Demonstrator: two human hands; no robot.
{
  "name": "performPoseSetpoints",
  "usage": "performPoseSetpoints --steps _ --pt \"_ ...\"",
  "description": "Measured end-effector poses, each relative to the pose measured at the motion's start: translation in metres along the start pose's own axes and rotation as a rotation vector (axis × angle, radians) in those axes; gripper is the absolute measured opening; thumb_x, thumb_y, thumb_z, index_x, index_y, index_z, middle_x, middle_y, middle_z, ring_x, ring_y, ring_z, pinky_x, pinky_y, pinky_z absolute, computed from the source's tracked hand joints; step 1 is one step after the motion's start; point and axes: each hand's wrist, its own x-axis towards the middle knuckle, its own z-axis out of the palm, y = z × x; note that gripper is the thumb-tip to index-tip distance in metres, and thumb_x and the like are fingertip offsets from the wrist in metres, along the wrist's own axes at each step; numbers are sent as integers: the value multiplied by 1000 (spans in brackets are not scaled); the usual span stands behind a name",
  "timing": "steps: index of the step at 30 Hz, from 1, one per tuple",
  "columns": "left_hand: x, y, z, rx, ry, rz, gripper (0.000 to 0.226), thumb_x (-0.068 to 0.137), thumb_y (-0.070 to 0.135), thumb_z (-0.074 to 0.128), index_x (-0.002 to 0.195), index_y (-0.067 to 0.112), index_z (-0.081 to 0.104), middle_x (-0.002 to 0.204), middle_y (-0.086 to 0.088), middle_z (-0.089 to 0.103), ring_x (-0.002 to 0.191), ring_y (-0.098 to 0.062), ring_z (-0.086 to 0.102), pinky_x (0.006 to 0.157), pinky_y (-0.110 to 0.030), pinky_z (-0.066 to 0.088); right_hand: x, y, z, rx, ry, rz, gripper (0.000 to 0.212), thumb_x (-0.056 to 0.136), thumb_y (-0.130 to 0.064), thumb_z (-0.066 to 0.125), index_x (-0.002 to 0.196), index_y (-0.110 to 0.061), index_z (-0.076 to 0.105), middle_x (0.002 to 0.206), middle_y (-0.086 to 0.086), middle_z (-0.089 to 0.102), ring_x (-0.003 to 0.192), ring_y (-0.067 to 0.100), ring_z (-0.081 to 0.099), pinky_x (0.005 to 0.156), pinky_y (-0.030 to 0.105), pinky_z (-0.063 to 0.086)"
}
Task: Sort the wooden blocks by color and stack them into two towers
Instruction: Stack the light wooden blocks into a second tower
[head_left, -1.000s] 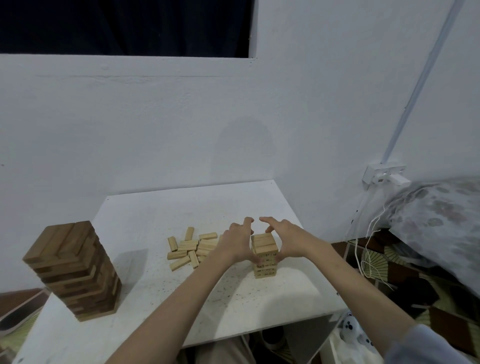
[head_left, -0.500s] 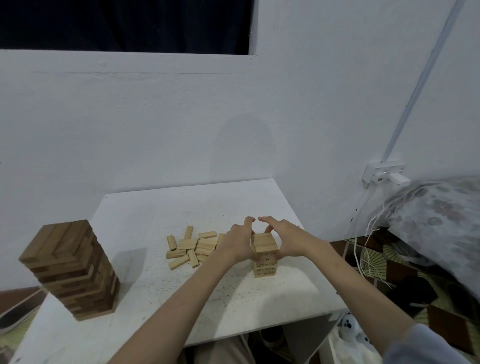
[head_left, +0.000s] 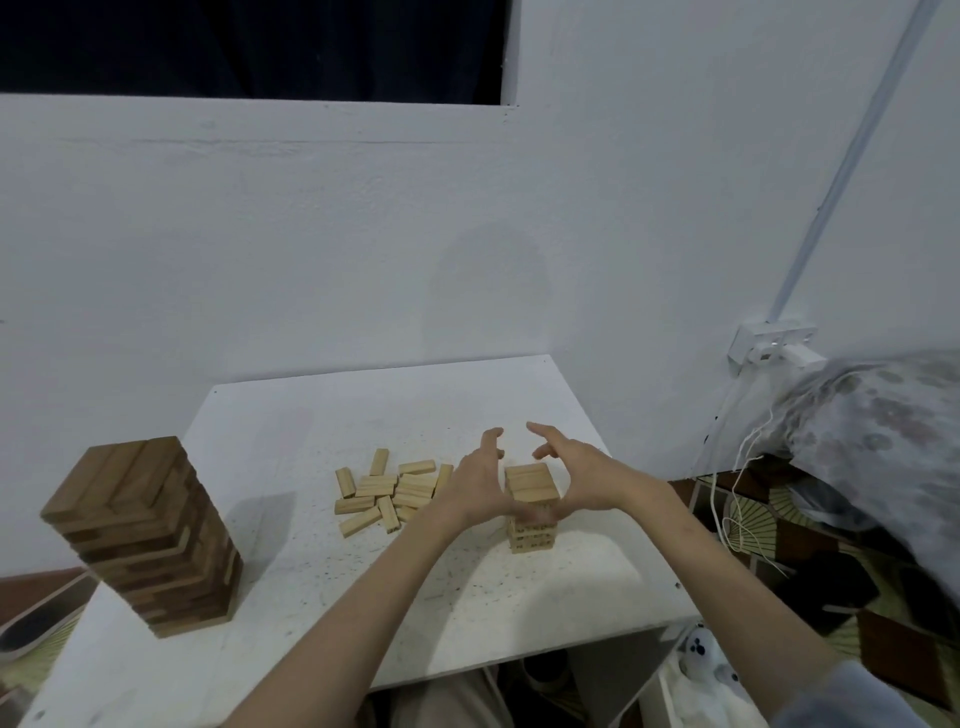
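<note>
- A white table (head_left: 322, 613) stands against a white wall, with a dark window above and a wall socket to the right.
- Nearest, on the table's left side, a dark-brown block tower (head_left: 145, 535) stands tall with slightly uneven layers.
- Right of centre stands a shorter light-wood tower (head_left: 530, 506).
- The left hand (head_left: 475, 486) sits against the light tower's left side, fingers straight and pointing away, thumb low at the tower's near face; it grips nothing.
- The right hand (head_left: 579, 475) mirrors it on the right side, fingers extended and spread, thumb meeting the other thumb at the tower's front, slightly blurred.
- Left of the hands, a loose heap of light blocks (head_left: 387, 491) lies flat and scattered on the table.
- Far right, a patterned pillow (head_left: 878, 441) lies beside white cables.
</note>
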Motion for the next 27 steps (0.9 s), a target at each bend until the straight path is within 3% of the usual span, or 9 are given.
performPoseSetpoints --steps 5,8,11,13,15,18,23,25,27 --pt "-17 -3 3 -537 178 -96 66 94 55 33 146 16 21 149 0 33 136 -16 32 107 -29 26 -17 11 0 407 199 -20 82 87 12 46 151 -25 10 149 -1 39 140 15 32 104 24 31" --pt "-28 -6 23 -683 212 -69 64 94 54 13 149 21 15 155 5 21 141 -9 20 118 -32 13 -20 10 24 793 381 2 65 97 3 44 151 -22 17 145 -3 44 136 12 37 107 24 30" --pt "-37 -2 42 -780 195 -53 61 96 49 7 150 22 6 156 11 8 143 -4 9 113 -21 7 -17 10 52 1029 479 60 65 97 -37 50 152 -24 18 150 -3 38 136 12 38 116 33 27" --pt "-41 2 51 -785 181 -41 56 98 43 3 150 22 1 156 12 1 141 1 4 106 -14 7 -17 9 67 1114 460 99 102 74 -75 54 153 -24 13 156 -4 27 140 11 31 118 34 22" --pt "-44 5 55 -792 172 -38 53 99 40 1 150 23 -3 157 13 -3 134 9 3 102 -11 6 -17 8 78 1140 423 119 133 46 -96 52 154 -28 12 158 -8 20 143 10 24 119 34 17" --pt "-46 10 58 -831 145 -56 52 99 39 -3 150 24 -2 154 16 -1 124 13 3 95 -8 7 -14 9 90 1173 397 136 133 41 -102 43 152 -32 20 160 -10 15 145 10 20 120 36 14" --pt "-46 10 62 -848 134 -75 54 99 42 -4 150 25 -2 155 16 -3 123 13 2 98 -11 6 -16 0 92 1176 455 117 85 78 -80 16 144 -32 37 160 -9 7 147 12 12 121 38 7" --pt "-47 10 64 -841 132 -78 62 94 56 -1 149 27 -3 155 16 -4 126 12 2 101 -14 6 -18 -3 92 1195 485 108 75 86 -71 13 144 -30 38 159 -13 5 147 11 11 122 39 8" --pt "-47 9 64 -814 117 -70 88 79 80 5 149 28 -4 153 19 -5 129 11 0 103 -17 5 -17 -6 92 1206 479 118 91 72 -87 24 145 -34 36 160 -13 3 147 8 7 122 42 7"
